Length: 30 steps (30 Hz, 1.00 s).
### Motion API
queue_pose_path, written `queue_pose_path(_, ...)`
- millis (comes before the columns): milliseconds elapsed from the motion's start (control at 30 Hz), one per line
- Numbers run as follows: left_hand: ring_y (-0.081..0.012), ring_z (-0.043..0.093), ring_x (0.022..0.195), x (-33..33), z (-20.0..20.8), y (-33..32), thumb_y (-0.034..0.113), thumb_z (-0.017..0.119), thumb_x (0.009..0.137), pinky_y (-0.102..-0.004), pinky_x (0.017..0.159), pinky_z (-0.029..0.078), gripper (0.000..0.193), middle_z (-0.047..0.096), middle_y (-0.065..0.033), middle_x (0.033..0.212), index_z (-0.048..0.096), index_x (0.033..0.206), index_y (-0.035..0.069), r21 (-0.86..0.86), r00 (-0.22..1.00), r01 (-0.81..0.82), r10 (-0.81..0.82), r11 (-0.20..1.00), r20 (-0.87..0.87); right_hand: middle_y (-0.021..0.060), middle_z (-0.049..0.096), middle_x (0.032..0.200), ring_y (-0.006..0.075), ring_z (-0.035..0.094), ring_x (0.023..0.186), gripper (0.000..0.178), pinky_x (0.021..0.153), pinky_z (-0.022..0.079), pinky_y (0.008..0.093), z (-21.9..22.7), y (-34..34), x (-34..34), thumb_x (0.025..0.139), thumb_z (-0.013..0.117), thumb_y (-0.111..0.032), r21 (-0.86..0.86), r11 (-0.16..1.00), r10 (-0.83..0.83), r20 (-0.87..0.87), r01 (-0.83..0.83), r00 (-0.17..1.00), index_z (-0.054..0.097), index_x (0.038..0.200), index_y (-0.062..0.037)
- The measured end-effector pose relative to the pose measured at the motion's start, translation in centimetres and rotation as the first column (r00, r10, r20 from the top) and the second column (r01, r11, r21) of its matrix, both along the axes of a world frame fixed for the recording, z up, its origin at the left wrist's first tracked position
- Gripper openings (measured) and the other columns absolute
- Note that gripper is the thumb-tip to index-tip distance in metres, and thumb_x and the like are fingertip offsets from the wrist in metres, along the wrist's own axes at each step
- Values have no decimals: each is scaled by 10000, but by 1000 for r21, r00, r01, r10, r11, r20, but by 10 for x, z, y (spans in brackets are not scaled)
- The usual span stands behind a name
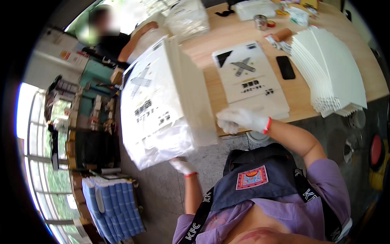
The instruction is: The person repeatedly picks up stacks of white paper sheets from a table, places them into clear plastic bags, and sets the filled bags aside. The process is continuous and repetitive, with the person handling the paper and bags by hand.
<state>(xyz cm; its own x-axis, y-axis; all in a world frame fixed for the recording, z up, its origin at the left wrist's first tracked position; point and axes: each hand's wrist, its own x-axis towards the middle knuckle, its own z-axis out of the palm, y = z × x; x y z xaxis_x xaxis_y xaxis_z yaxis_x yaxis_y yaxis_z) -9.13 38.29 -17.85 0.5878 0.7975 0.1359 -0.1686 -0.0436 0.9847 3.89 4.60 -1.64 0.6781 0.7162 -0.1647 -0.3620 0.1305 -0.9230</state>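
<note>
A thick bundle of printed white sheets or bags (152, 101), partly in clear plastic, stands tilted at the left side of the table. My left hand (183, 166), in a white glove with a red cuff, holds its lower end from beneath; most of the fingers are hidden there. By the table's front edge is my right hand (241, 118), gloved alike, with its fingers curled together beside the bundle. Whether anything is between them I cannot make out. Just beyond it lies a flat, lower pile of matching printed sheets (248, 83).
A black phone (285, 67) lies right of the low pile, near a fanned stack of white sheets (331, 69). A metal can (260, 22) and a brown roll (282, 34) sit farther back. Another person (109, 40) is at far left. Blue-covered bundles (113, 209) stand at lower left.
</note>
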Motion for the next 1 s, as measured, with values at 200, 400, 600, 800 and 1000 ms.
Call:
queue_pose_path(200, -182, 601, 749, 50, 9, -204, 176, 637, 870, -302, 689, 475, 124, 627, -103, 805, 629, 881, 53, 303, 586, 807, -626, 506, -515, 3, 573, 680, 78, 512, 552, 321, 497, 400, 199, -96, -95, -76, 938, 484, -360, -241, 955, -227, -212, 174, 951, 598, 833, -80)
queue_pose_path(400, -301, 597, 880, 165, 47, -285, 250, 653, 782, -440, 749, 458, 157, 630, -100, 903, 661, 818, 97, 540, 462, 841, -469, -36, -752, 7, 589, 739, 81, 537, 601, 312, 539, 427, 210, -95, -132, -117, 929, 498, -356, -340, 866, -453, -220, 368, 864, 596, 844, -73)
queue_pose_path(600, -275, 596, 889, 203, 30, -272, 144, 602, 789, -376, 745, 460, 95, 624, -115, 883, 634, 784, 54, 390, 272, 918, -613, -65, -742, 23, 613, 773, 102, 565, 653, 341, 586, 455, 239, -98, -141, -105, 928, 505, -384, -293, 833, -527, -158, 470, 835, 610, 888, -63)
queue_pose_path(800, -303, 589, 849, 215, 51, -287, 187, 574, 843, -386, 764, 468, 116, 632, -105, 896, 634, 850, 88, 579, 411, 815, -664, -40, -625, 61, 645, 969, 152, 613, 833, 439, 676, 485, 275, -93, -118, -6, 923, 502, -430, -301, 693, -637, 170, 655, 752, 599, 1087, -35)
queue_pose_path(1000, -139, 551, 727, 231, 65, -298, 226, 559, 928, -311, 680, 459, 133, 588, -15, 824, 586, 946, 97, -65, 420, 905, -907, 421, -38, 92, 667, 926, 187, 631, 862, 467, 723, 494, 354, -155, -150, 13, 904, 489, -488, -537, 442, -429, 578, 719, 695, 661, 1047, -78)
